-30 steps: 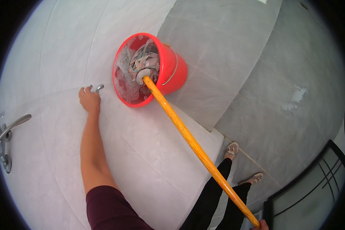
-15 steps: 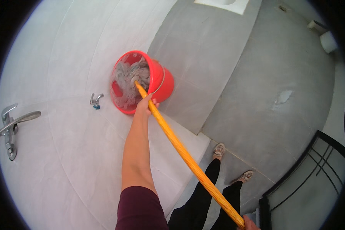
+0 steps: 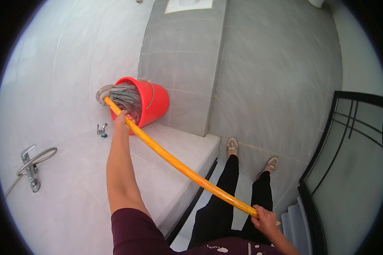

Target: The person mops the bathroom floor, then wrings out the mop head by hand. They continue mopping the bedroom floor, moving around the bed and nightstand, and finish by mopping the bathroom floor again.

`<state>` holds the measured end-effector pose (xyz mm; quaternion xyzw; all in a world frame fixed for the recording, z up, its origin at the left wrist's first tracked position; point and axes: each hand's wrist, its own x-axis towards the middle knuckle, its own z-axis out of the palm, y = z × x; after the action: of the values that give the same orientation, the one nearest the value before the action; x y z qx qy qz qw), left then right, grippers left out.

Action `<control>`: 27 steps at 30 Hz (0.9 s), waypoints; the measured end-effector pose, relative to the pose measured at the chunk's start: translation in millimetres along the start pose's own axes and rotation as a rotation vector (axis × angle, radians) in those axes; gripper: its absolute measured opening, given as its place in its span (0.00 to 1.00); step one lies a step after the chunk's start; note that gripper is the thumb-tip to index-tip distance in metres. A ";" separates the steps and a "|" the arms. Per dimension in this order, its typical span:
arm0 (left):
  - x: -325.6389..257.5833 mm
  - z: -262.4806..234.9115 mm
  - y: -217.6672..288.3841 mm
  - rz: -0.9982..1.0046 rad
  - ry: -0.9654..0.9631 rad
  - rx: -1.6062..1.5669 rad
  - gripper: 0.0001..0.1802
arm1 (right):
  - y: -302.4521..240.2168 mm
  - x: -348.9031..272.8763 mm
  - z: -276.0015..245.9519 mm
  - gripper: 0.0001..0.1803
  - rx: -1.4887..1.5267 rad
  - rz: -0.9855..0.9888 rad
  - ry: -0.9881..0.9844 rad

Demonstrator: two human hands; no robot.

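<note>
A mop with a yellow-orange handle (image 3: 170, 159) slants across the view from the bucket to my right side. My left hand (image 3: 124, 121) is wrapped round the handle close to the mop head. Near its other end, my right hand (image 3: 266, 220) grips the same handle. The grey, wet-looking mop head (image 3: 122, 95) is lifted partly above the rim, its strands hanging down into a red bucket (image 3: 157, 102). The strands hide much of the bucket's inside. The bucket's metal carrying handle (image 3: 150, 100) lies against its outer side.
A small tap (image 3: 101, 130) sticks out of the white wall left of the bucket. Farther left is a mixer tap with a hose (image 3: 30, 170). A raised grey tiled ledge (image 3: 178, 68) holds a white fixture (image 3: 189, 5). A black-framed glass door (image 3: 344, 148) stands at right.
The mop head has risen from inside the bucket to above its rim. Both hands moved with the handle, the right one coming further into view. My view has shifted too.
</note>
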<state>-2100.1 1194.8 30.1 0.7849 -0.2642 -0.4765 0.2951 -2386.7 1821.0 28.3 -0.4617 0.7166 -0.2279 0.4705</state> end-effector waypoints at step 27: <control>-228.9 106.5 -17.2 0.217 -0.479 0.128 0.07 | 69.3 -199.1 67.9 0.23 0.121 0.098 0.402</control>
<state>-2287.1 1343.4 113.7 0.6340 -0.4385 -0.5965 0.2235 -2331.5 2035.3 37.1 -0.3427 0.8025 -0.3349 0.3556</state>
